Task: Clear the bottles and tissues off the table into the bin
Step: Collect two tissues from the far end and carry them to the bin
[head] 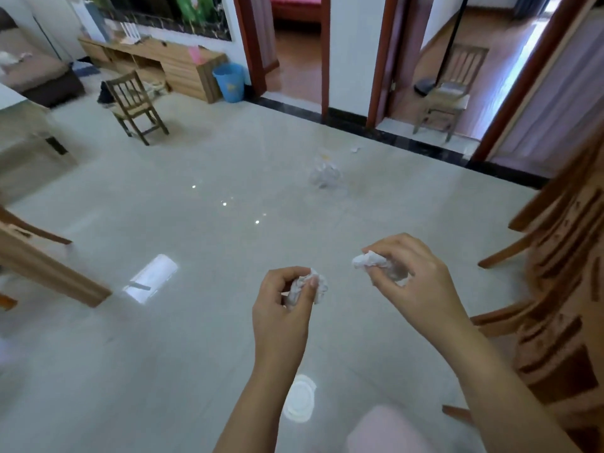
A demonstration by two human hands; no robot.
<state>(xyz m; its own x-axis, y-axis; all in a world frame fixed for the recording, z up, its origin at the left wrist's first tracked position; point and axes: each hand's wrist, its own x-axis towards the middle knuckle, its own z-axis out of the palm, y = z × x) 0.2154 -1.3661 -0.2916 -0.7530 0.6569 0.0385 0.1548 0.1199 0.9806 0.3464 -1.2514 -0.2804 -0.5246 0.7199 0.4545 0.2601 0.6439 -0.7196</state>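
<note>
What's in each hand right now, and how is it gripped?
Left hand pinches a crumpled tissue between thumb and fingertips. Right hand holds another crumpled tissue wad at its fingertips, one end sticking out.

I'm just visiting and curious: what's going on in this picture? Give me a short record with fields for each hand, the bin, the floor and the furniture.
left hand: left hand pinching a crumpled white tissue
right hand: right hand pinching a second crumpled white tissue
bin: blue plastic bin far across the room beside the low wooden cabinet
floor: pale glossy tiled floor; what looks like clear crumpled plastic and a small white scrap lie on it
furniture: small wooden chair near the cabinet
</note>
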